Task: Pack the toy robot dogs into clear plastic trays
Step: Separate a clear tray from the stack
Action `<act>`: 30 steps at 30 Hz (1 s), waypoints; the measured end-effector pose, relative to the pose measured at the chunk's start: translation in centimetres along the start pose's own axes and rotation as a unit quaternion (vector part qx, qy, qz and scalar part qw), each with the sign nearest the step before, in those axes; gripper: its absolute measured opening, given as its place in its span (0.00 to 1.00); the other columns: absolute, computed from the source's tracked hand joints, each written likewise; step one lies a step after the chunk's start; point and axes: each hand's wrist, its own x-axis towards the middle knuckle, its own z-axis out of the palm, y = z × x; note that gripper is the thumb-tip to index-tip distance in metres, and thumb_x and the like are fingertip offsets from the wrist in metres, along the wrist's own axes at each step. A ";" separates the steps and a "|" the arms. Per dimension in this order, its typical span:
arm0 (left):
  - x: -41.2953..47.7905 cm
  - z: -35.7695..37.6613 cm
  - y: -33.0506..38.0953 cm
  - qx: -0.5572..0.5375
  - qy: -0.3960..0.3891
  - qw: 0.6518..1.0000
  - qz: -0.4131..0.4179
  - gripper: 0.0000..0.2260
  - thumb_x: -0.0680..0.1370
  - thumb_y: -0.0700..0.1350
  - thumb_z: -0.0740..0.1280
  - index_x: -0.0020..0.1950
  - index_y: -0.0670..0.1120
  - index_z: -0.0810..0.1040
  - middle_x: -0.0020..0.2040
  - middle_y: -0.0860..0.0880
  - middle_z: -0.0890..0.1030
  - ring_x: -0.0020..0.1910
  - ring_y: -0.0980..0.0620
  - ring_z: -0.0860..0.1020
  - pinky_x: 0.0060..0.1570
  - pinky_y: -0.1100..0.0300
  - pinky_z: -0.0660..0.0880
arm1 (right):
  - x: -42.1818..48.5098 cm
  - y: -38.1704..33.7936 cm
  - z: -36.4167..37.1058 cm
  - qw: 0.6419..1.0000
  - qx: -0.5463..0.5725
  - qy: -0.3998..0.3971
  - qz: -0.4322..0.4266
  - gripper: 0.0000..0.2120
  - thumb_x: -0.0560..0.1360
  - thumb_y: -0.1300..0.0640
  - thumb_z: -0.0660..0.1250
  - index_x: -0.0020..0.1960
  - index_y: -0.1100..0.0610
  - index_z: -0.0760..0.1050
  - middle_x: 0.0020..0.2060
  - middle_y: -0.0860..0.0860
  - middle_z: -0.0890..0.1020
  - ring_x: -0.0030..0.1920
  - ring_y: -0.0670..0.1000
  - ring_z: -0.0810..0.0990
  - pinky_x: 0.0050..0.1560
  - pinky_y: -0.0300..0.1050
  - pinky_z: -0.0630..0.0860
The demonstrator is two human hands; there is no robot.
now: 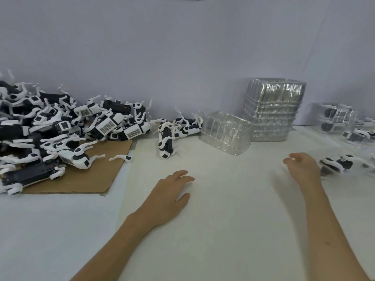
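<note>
Looking down, I have my left hand (172, 191) spread palm down over the white tabletop (233, 220), fingers relaxed and holding nothing. My right hand (302, 167) is blurred; its fingers seem loosely curled and empty, just beside a lone black-and-white toy robot dog (336, 164). The heap of loose black-and-white toy robot dogs (60, 126) sits far left on a brown cardboard sheet (91, 175). A single clear plastic tray (226, 132) lies beside the tall stack of clear plastic trays (274, 110).
</note>
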 end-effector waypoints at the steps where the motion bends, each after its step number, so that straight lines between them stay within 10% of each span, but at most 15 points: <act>1: 0.0 0.0 0.1 0.000 0.000 1.000 0.000 0.19 0.83 0.49 0.61 0.74 0.57 0.67 0.78 0.57 0.61 0.73 0.56 0.65 0.64 0.62 0.59 | 0.1 0.3 -0.2 1.000 0.002 0.016 0.017 0.18 0.76 0.57 0.68 0.66 0.57 0.76 0.65 0.58 0.78 0.64 0.61 0.76 0.68 0.56 0.69; 5: -0.1 -0.1 0.1 0.006 -0.006 1.000 -0.001 0.18 0.83 0.49 0.60 0.74 0.57 0.68 0.78 0.56 0.61 0.72 0.55 0.66 0.66 0.61 0.60 | -0.5 0.5 -0.3 0.998 -0.027 0.044 0.026 0.18 0.76 0.59 0.66 0.66 0.57 0.76 0.64 0.59 0.78 0.64 0.62 0.75 0.67 0.55 0.68; 12: 0.0 -0.3 0.5 0.009 -0.014 1.000 -0.006 0.17 0.83 0.50 0.60 0.72 0.56 0.70 0.78 0.56 0.61 0.72 0.55 0.66 0.66 0.60 0.60 | -4.9 -5.5 6.0 0.966 0.032 -0.061 -0.248 0.14 0.75 0.62 0.71 0.59 0.54 0.79 0.53 0.48 0.82 0.54 0.51 0.80 0.56 0.42 0.72; 21: -0.2 -0.5 0.7 -0.006 -0.013 1.000 -0.005 0.15 0.83 0.50 0.60 0.70 0.56 0.72 0.78 0.55 0.61 0.70 0.57 0.66 0.67 0.63 0.58 | -0.7 -12.4 11.3 0.907 -0.311 -0.053 -0.279 0.26 0.78 0.51 0.67 0.73 0.57 0.68 0.70 0.57 0.74 0.72 0.61 0.69 0.73 0.59 0.62; 27: -0.3 -0.6 0.7 -0.003 -0.015 1.000 -0.002 0.15 0.83 0.50 0.60 0.70 0.56 0.72 0.77 0.55 0.61 0.70 0.57 0.66 0.67 0.61 0.58 | 0.9 -13.5 11.4 0.884 -0.379 -0.016 -0.274 0.09 0.78 0.53 0.63 0.52 0.52 0.81 0.38 0.49 0.80 0.57 0.57 0.79 0.71 0.55 0.60; 30: -0.3 -0.7 0.8 0.001 -0.018 1.000 -0.006 0.15 0.83 0.50 0.59 0.70 0.56 0.72 0.77 0.56 0.61 0.70 0.57 0.65 0.69 0.61 0.58 | 0.8 -13.5 11.2 0.895 -0.304 0.057 -0.323 0.09 0.78 0.53 0.64 0.50 0.54 0.83 0.40 0.53 0.84 0.55 0.60 0.78 0.65 0.52 0.62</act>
